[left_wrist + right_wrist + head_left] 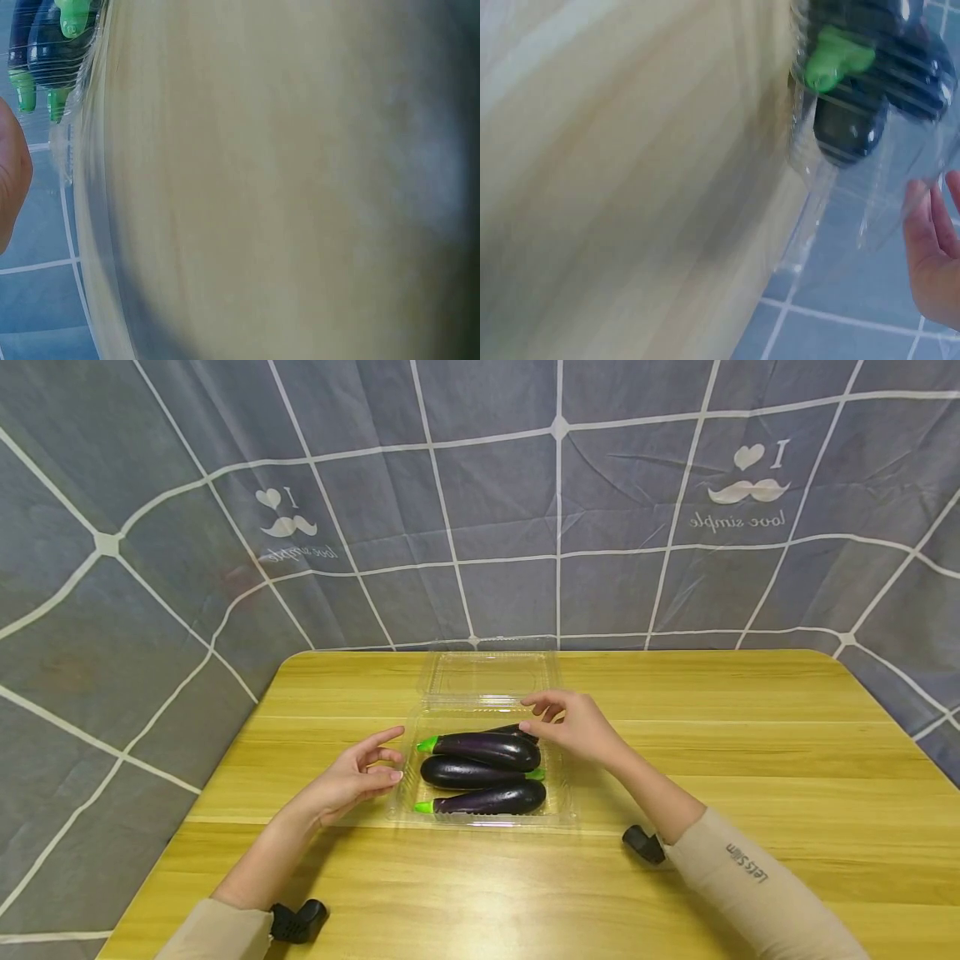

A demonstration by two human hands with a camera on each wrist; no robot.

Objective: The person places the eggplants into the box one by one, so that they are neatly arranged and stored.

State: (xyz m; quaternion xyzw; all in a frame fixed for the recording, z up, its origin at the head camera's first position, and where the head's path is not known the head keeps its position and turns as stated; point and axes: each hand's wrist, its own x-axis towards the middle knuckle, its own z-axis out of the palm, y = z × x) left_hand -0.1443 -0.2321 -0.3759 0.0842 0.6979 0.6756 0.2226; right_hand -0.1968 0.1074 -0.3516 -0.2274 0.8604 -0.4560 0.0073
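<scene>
Several dark purple eggplants (491, 797) lie side by side in a clear plastic clamshell box (558, 817), its lid (491, 675) tipped open toward the back. Their green stem ends point in differing directions; the rearmost eggplant (517, 729) is partly hidden by the one before it. My left hand (348, 781) is beside the box's left rim, fingers loosely bent with a gap to the thumb. Over the box's back right corner, my right hand (570, 722) has its thumb tip close to the rearmost eggplant; whether it touches is unclear. Neither hand visibly grips anything.
The box stands on a wooden table (720, 760), near its back edge. Behind and to the left hangs a grey curtain (495, 502) with white lines. A black wrist device (298, 921) sits at the left cuff, another (643, 845) at the right.
</scene>
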